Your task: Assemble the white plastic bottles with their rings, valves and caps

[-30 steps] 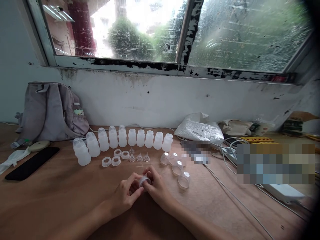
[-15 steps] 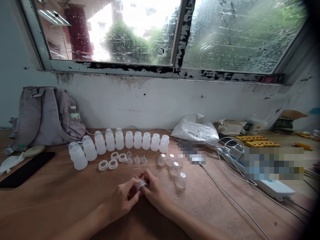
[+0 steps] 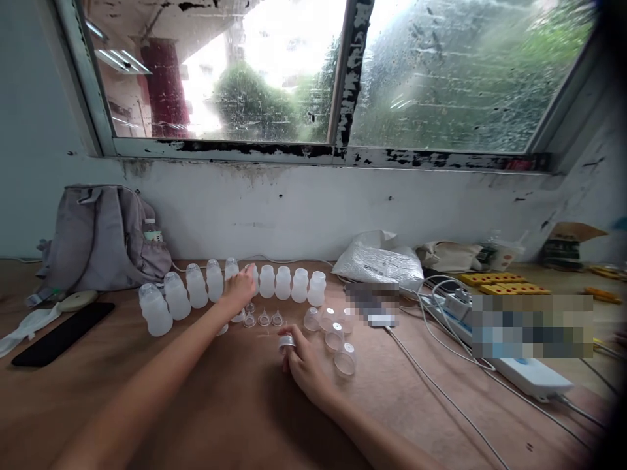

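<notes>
My left hand (image 3: pixel 239 288) reaches to the row of frosted baby bottles, its fingers closed at the neck of an uncapped bottle (image 3: pixel 255 279). Nearer me, my right hand (image 3: pixel 304 360) holds a translucent screw ring (image 3: pixel 286 342) between its fingers; whether a teat sits inside is too small to tell. Several clear teats (image 3: pixel 264 318) stand on the table between the hands. Loose rings (image 3: pixel 238 316) lie partly hidden under my left wrist. Several clear domed caps (image 3: pixel 345 359) rest to the right of my right hand. Capped bottles (image 3: pixel 157 312) curve off to the left.
A grey backpack (image 3: pixel 105 235) and a black flat pad (image 3: pixel 63 334) are at the left. Behind stands a silver padded bag (image 3: pixel 382 258). White cables and a power strip (image 3: pixel 536 375) run along the right, with yellow blocks (image 3: pixel 504 279) beyond.
My left hand has left the ring and moved forward and left to the uncapped bottle. My right hand keeps the ring, now alone. The view has tilted up slightly.
</notes>
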### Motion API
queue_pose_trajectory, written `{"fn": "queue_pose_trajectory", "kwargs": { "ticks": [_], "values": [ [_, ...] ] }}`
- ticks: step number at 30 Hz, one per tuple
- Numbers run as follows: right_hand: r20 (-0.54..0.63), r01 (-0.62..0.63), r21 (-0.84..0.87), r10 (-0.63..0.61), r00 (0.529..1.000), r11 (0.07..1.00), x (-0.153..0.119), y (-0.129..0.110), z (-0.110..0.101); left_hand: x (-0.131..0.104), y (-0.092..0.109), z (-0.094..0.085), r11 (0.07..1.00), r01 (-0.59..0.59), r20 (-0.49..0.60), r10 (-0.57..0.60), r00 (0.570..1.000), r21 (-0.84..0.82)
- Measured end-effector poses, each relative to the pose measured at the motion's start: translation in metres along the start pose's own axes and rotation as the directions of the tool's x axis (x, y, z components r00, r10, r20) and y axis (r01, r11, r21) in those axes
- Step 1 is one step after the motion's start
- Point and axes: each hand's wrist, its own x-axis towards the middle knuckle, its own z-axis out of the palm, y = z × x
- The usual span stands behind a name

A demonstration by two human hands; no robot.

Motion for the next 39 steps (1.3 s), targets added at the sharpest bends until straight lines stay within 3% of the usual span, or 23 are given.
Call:
{"fn": "queue_pose_trajectory", "kwargs": {
  "ticks": [5,9,11,15,19,25,29,32,35,39],
  "values": [
    [0.013,0.008,0.002,-0.008,1.0,1.0,-0.002,-0.005,-0.004,0.009,-0.001,0.024,0.998,0.033,-0.053,-0.031,0.998,0.046],
    [0.026,-0.021,0.068,0.019,0.999,0.997,-0.001,-0.001,-0.005,0.006,-0.003,0.023,0.998,-0.048,-0.15,0.052,0.987,0.036],
    [0.035,-0.099,0.175,0.095,0.995,0.98,0.001,0.001,-0.004,0.001,-0.004,0.017,0.996,-0.091,-0.209,0.093,0.974,0.019],
    [0.129,-0.339,0.522,0.321,0.938,0.782,0.007,0.001,-0.002,-0.027,-0.005,0.002,0.982,-0.177,-0.368,0.14,0.919,-0.068],
    [0.205,-0.378,0.726,0.344,0.916,0.575,0.012,-0.001,-0.004,-0.073,-0.007,-0.006,0.868,-0.413,-0.5,0.237,0.833,-0.276],
    [0.314,-0.422,0.831,0.321,0.893,0.362,0.015,-0.01,-0.009,-0.117,-0.007,0.012,0.77,-0.506,-0.385,0.363,0.849,-0.389],
    [0.305,-0.457,0.775,0.375,0.875,0.436,0.016,-0.01,-0.01,-0.126,-0.005,0.034,0.719,-0.472,-0.386,0.299,0.873,-0.511],
    [0.286,-0.457,0.746,0.387,0.877,0.484,0.016,-0.004,-0.01,-0.128,-0.003,0.044,0.713,-0.358,-0.284,0.227,0.931,-0.603],
    [0.227,-0.412,0.743,0.381,0.896,0.527,0.017,0.0,-0.011,-0.127,-0.002,0.043,0.738,-0.263,-0.126,0.238,0.963,-0.622],
    [0.084,-0.294,0.742,0.351,0.932,0.602,0.018,-0.003,-0.014,-0.125,-0.002,0.032,0.712,-0.268,-0.03,0.328,0.944,-0.649]
  ]
}}
